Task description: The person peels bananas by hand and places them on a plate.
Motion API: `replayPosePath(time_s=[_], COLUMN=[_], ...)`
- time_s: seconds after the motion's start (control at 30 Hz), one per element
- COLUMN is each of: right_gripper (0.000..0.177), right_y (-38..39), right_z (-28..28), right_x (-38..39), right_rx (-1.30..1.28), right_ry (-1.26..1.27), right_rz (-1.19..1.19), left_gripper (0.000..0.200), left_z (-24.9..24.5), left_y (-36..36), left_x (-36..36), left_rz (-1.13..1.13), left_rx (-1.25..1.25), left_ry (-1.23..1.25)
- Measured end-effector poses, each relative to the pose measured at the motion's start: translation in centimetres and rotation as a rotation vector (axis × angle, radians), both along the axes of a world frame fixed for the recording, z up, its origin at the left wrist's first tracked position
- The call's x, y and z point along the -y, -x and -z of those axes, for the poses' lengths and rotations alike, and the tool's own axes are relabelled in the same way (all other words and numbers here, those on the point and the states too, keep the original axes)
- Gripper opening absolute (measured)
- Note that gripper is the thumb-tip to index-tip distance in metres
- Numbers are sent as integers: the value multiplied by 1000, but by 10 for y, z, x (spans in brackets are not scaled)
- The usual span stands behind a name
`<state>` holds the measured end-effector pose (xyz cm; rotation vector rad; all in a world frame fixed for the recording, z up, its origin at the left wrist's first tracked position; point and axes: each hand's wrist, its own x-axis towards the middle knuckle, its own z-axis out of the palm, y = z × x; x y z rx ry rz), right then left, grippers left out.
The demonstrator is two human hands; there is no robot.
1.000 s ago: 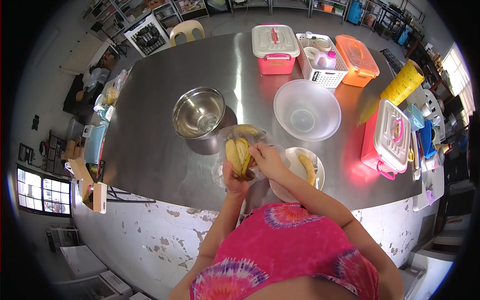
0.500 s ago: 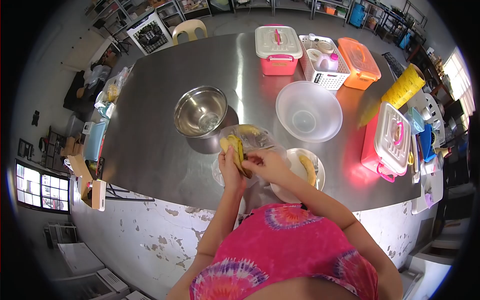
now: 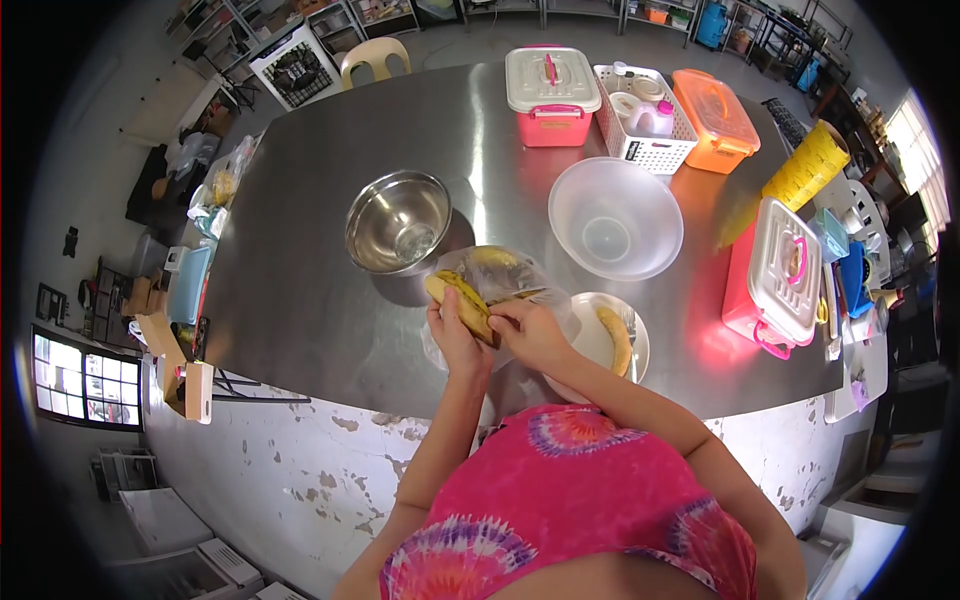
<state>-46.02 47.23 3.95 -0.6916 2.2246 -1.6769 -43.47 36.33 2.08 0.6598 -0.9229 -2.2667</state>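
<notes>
My left hand (image 3: 460,335) is wrapped round a partly peeled banana (image 3: 441,289), its pale flesh showing at the upper left beside a strip of yellow-green peel. The fingers of my right hand (image 3: 528,333) pinch the lower end of the same banana, at the dark peel; the exact grip is partly hidden. Under and behind both hands lies a clear plastic bag (image 3: 535,285) with another banana (image 3: 493,257) in it. By my right forearm, a white plate (image 3: 585,312) holds a peeled banana (image 3: 617,345) and a fork (image 3: 630,325).
On the metal table (image 3: 300,250) stand a steel bowl (image 3: 375,215) beyond my left hand and a translucent plastic bowl (image 3: 615,195) to the right. Lidded boxes (image 3: 552,85) and a white basket (image 3: 655,148) line the back. A red box (image 3: 745,265) stands at the right edge.
The banana has tilted further left in my left hand, and more of its pale side shows. The loose peel strip stands out less. My right hand stays at the lower end.
</notes>
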Motion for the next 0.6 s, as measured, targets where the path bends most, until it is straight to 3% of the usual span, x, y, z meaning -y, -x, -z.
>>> replayPosePath(time_s=[0.27,0.4,0.6], right_gripper=[24,26,27], right_y=[5,6,13], right_z=[-3,-7,15], right_x=[1,3,5], right_rx=[186,124,205], right_ry=[32,-55,66], right_rz=[-20,-32,-5], left_gripper=[32,31,32], left_z=[-5,-12,-8], left_y=[0,-2,-4], left_x=[0,-8,-5], left_rz=[-32,-50,-15], left_rx=[-12,19,-9], left_ry=[0,119,99])
